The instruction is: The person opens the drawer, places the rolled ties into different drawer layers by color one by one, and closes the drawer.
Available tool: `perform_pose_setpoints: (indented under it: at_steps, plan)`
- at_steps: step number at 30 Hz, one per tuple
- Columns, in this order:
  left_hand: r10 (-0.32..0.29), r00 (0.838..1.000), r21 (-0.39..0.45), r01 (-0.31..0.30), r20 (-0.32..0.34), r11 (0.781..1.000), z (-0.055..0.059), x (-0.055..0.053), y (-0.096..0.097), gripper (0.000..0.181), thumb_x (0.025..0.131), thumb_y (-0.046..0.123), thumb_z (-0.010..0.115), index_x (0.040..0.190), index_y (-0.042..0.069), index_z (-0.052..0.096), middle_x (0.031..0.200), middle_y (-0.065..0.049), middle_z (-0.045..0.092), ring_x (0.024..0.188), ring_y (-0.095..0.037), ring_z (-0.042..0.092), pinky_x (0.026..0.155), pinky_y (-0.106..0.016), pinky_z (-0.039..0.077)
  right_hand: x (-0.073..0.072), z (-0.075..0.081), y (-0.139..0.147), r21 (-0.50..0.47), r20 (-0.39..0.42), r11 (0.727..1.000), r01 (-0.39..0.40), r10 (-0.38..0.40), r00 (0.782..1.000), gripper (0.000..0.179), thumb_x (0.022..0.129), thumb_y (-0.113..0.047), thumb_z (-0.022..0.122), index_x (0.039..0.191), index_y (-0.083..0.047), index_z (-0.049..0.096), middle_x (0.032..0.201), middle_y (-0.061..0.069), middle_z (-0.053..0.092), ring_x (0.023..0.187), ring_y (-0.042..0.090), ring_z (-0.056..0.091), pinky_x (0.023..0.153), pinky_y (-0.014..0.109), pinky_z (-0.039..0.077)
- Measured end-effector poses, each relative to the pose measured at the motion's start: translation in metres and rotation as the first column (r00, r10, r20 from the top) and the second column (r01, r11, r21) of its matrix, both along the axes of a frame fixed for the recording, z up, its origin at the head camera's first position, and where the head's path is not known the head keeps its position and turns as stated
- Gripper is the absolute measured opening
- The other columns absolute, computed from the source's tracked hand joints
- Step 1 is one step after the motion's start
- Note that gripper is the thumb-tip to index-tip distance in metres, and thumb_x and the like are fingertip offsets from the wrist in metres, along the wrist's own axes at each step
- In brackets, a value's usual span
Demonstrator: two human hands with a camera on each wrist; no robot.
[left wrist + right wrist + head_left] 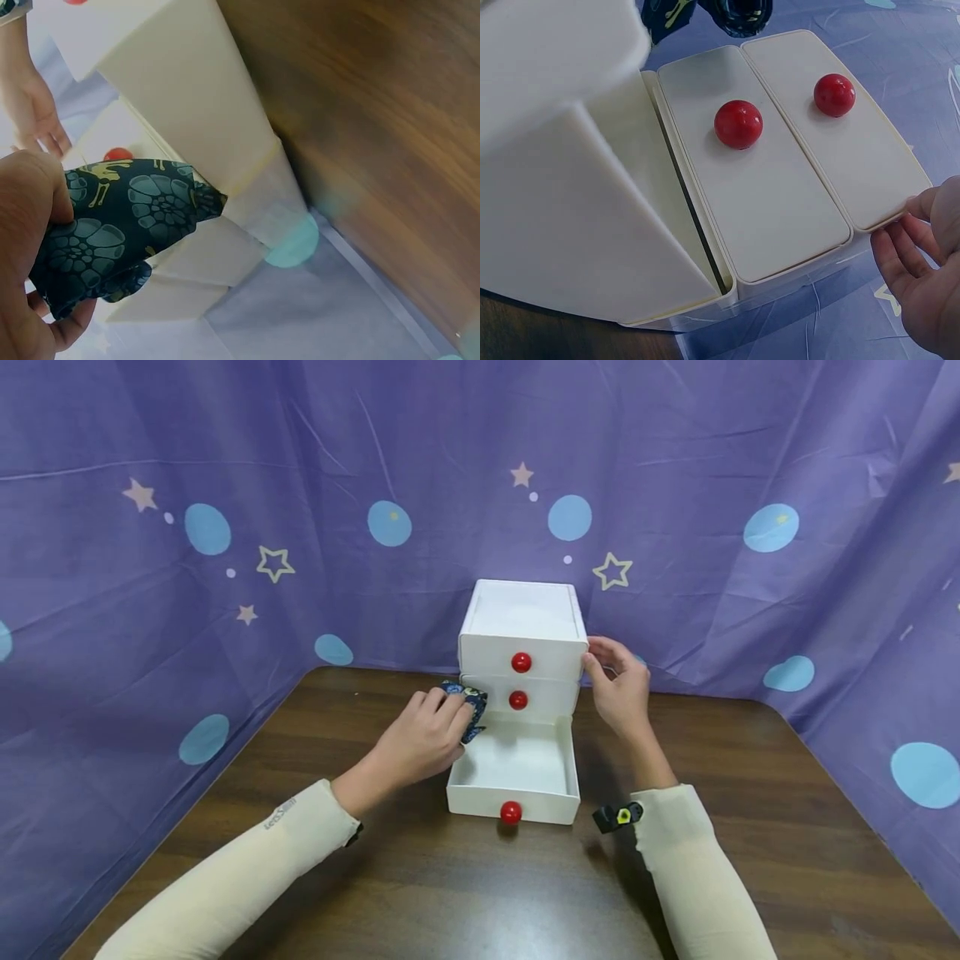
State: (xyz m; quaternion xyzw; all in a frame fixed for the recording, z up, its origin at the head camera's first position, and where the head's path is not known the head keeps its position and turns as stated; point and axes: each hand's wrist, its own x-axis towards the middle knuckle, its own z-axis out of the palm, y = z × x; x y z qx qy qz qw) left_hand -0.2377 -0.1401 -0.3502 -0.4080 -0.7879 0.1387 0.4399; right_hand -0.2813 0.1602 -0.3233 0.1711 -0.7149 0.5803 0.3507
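Note:
A white drawer unit (525, 610) with red ball knobs stands on the table. Its bottom drawer (513, 806) is pulled out, while the top drawer (840, 142) and middle drawer (757, 195) are in. My left hand (423, 735) grips a crumpled dark blue cloth (127, 217) with pale flowers and yellow marks, over the left side of the pulled-out drawer. My right hand (622, 689) touches the upper right front corner of the unit. In the right wrist view its thumb (922, 204) lies at the top drawer's edge, with the fingers against the side.
The brown wooden table (450, 893) extends in front and to both sides. A purple curtain (465, 460) with stars and blue dots hangs close behind the unit and along both sides. A black strap (618, 817) sits at the right wrist.

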Motion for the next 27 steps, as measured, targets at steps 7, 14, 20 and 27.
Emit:
perform_pose_setpoints:
  at_steps: [7,14,20,27]
  plan:
    - [-0.035,0.999,-0.003,0.035,-0.019,0.999,-0.003,0.004,0.019,0.039,0.083,0.028,0.072,0.11,0.001,0.064,0.104,-0.014,0.064,0.083,-0.031,0.059,0.061,-0.039,0.053,0.001,0.0,0.0,0.011,-0.007,1.0,-0.005,0.005,1.0,0.023,0.093,0.008,0.068,0.116,0.013,0.068,0.107,0.028,0.072,0.089,0.028,0.068,0.07,0.014,0.052]
    - [-0.031,1.0,-0.027,0.03,-0.006,0.999,-0.01,0.004,0.036,0.037,0.086,0.029,0.069,0.111,0.003,0.064,0.104,-0.011,0.064,0.084,-0.028,0.058,0.063,-0.037,0.052,0.001,0.0,0.0,0.012,-0.01,1.0,0.0,0.0,1.0,0.023,0.093,0.009,0.068,0.116,0.013,0.068,0.106,0.028,0.072,0.09,0.03,0.068,0.07,0.014,0.052]
    - [-0.035,0.999,-0.052,0.037,0.031,0.998,-0.019,0.0,0.049,0.034,0.087,0.029,0.07,0.109,0.006,0.061,0.1,-0.009,0.061,0.084,-0.027,0.057,0.063,-0.036,0.053,0.0,0.001,0.001,0.004,-0.016,1.0,-0.009,0.009,1.0,0.023,0.093,0.01,0.068,0.115,0.014,0.068,0.106,0.03,0.072,0.089,0.029,0.069,0.071,0.013,0.052]
    - [-0.029,0.99,-0.083,0.041,0.138,0.996,-0.026,-0.011,0.061,0.038,0.082,0.028,0.076,0.109,0.007,0.059,0.104,-0.007,0.06,0.083,-0.025,0.055,0.06,-0.033,0.051,0.001,0.002,0.002,0.01,-0.016,1.0,-0.012,0.012,1.0,0.023,0.093,0.01,0.068,0.115,0.014,0.068,0.106,0.029,0.072,0.089,0.035,0.068,0.07,0.012,0.052]
